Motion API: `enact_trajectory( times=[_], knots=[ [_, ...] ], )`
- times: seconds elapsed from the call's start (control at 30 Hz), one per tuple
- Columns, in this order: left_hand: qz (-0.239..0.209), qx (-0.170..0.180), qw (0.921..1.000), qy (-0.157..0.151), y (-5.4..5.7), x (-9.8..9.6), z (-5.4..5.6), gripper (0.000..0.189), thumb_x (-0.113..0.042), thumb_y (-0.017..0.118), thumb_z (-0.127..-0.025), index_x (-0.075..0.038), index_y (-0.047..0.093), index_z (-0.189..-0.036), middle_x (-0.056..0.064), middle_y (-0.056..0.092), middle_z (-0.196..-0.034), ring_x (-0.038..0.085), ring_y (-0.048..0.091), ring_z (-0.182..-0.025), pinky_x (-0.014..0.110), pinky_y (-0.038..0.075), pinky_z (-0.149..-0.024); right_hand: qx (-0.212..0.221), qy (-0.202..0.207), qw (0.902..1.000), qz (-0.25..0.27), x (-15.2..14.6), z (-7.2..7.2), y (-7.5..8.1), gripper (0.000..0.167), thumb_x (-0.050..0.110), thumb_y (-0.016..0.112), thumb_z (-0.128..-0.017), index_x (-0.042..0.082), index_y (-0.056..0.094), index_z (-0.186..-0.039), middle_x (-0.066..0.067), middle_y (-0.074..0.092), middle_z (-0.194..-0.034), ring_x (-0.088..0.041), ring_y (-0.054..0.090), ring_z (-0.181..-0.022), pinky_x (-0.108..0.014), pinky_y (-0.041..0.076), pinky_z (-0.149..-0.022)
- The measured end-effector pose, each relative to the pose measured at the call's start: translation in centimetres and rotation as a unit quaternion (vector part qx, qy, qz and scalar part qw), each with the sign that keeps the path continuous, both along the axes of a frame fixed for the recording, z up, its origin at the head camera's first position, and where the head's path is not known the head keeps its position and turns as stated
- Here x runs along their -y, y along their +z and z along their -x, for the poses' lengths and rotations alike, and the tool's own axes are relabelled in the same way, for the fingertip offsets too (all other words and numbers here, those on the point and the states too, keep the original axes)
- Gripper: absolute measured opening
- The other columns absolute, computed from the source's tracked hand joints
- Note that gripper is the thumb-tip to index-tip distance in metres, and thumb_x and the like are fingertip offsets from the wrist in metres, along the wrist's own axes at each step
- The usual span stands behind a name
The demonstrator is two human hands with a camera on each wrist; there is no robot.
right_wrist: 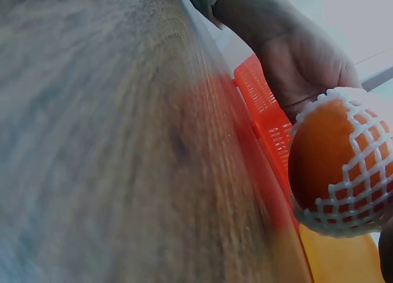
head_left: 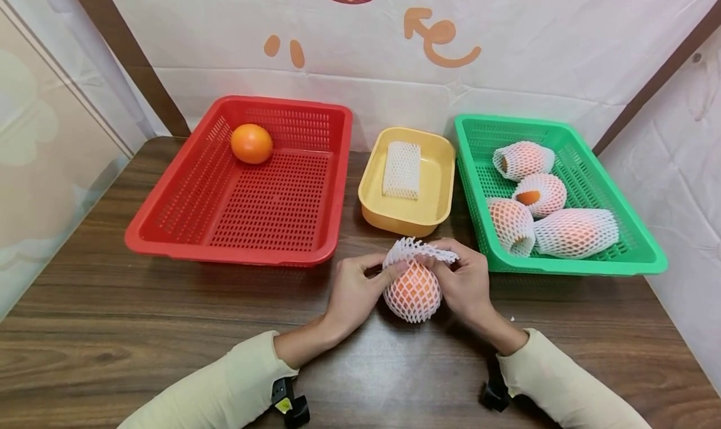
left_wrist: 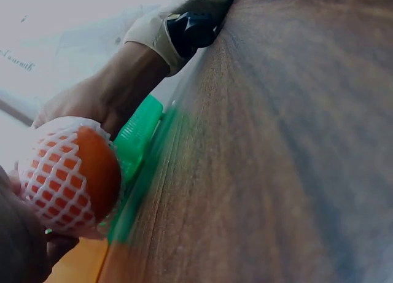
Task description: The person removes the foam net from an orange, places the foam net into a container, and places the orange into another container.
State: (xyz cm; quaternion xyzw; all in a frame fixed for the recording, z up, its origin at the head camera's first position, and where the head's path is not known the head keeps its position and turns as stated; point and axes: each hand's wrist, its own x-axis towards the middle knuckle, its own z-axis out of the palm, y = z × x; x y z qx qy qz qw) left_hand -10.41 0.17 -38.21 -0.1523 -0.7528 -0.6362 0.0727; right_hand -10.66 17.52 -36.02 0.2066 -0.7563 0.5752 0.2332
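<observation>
Between the two hands is an orange (head_left: 415, 291) in a white foam net sleeve (head_left: 407, 248). My left hand (head_left: 356, 290) pinches the net's upper left edge with thumb and fingers. On the other side my right hand (head_left: 463, 280) pinches the upper right part, where the net is pulled out into a loose flap. Both wrist views show the underside of the orange (left_wrist: 101, 172), its skin bare through the sleeve's open end. The same bare patch of the orange (right_wrist: 319, 154) faces the right wrist camera.
A red basket (head_left: 236, 253) at left holds one bare orange (head_left: 251, 144). Behind the hands, a yellow tub (head_left: 436, 172) holds a flat foam net (head_left: 402, 170). At right a green basket (head_left: 574, 266) contains several net-wrapped fruits (head_left: 577, 233). A cloth wall stands behind the table.
</observation>
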Motion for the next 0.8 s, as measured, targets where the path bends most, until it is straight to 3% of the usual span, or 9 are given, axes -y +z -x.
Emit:
enact_trajectory(
  times=[0.23, 0.33, 0.43, 0.53, 0.63, 0.8],
  knots=[
    [-0.027, -0.008, 0.9977, 0.062, -0.1, -0.3, -0.1, 0.009, -0.013, 0.076, -0.082, -0.007, 0.077, -0.088, -0.002, 0.072, -0.082, 0.010, 0.067, -0.078, 0.029, 0.054, -0.069, -0.055, 0.053, 0.9966, 0.033, 0.3, 0.1, -0.3, 0.021, -0.028, 0.064, -0.068, -0.010, 0.064, -0.078, -0.016, 0.063, -0.072, -0.009, 0.057, -0.071, -0.018, 0.046, -0.062],
    [-0.051, -0.016, 0.9951, 0.083, -0.2, -0.4, -0.1, 0.007, -0.005, 0.076, -0.080, -0.005, 0.076, -0.087, 0.001, 0.072, -0.081, 0.010, 0.066, -0.074, 0.026, 0.053, -0.065, -0.053, 0.067, 0.9955, 0.040, 0.4, 0.2, -0.6, 0.020, -0.026, 0.065, -0.070, -0.010, 0.064, -0.081, -0.015, 0.063, -0.076, -0.013, 0.058, -0.075, -0.020, 0.047, -0.066],
    [-0.072, -0.032, 0.9916, 0.103, -0.3, -0.5, -0.1, 0.006, -0.002, 0.075, -0.080, -0.003, 0.075, -0.086, 0.005, 0.071, -0.079, 0.010, 0.062, -0.068, 0.023, 0.051, -0.059, 0.011, 0.071, 0.9970, 0.028, 0.0, 0.4, -1.5, 0.020, -0.018, 0.066, -0.077, -0.008, 0.065, -0.094, -0.012, 0.065, -0.089, -0.013, 0.059, -0.084, -0.022, 0.048, -0.073],
    [-0.082, -0.057, 0.9876, 0.121, -0.4, -0.5, -0.1, 0.008, 0.004, 0.073, -0.079, -0.001, 0.073, -0.084, 0.007, 0.069, -0.075, 0.011, 0.057, -0.063, 0.021, 0.046, -0.055, 0.109, 0.085, 0.9904, 0.005, -0.6, 0.7, -2.4, 0.021, -0.002, 0.065, -0.087, -0.003, 0.065, -0.108, -0.005, 0.066, -0.099, -0.012, 0.060, -0.091, -0.022, 0.049, -0.079],
    [-0.091, -0.081, 0.9833, 0.135, -0.5, -0.4, 0.0, 0.017, 0.014, 0.068, -0.075, 0.001, 0.072, -0.084, 0.008, 0.069, -0.075, 0.011, 0.055, -0.062, 0.020, 0.046, -0.054, 0.184, 0.110, 0.9767, 0.003, -1.0, 0.8, -3.2, 0.022, 0.010, 0.064, -0.090, -0.004, 0.065, -0.106, -0.003, 0.068, -0.094, -0.012, 0.061, -0.087, -0.025, 0.050, -0.078],
    [-0.114, -0.092, 0.9787, 0.144, -0.6, -0.3, 0.0, 0.028, 0.022, 0.058, -0.072, 0.001, 0.072, -0.085, 0.009, 0.069, -0.079, 0.011, 0.058, -0.065, 0.019, 0.049, -0.056, 0.251, 0.127, 0.9581, 0.055, -1.0, 0.9, -3.5, 0.021, 0.009, 0.072, -0.084, -0.006, 0.067, -0.099, -0.005, 0.069, -0.085, -0.013, 0.062, -0.079, -0.028, 0.053, -0.071]
  ],
)
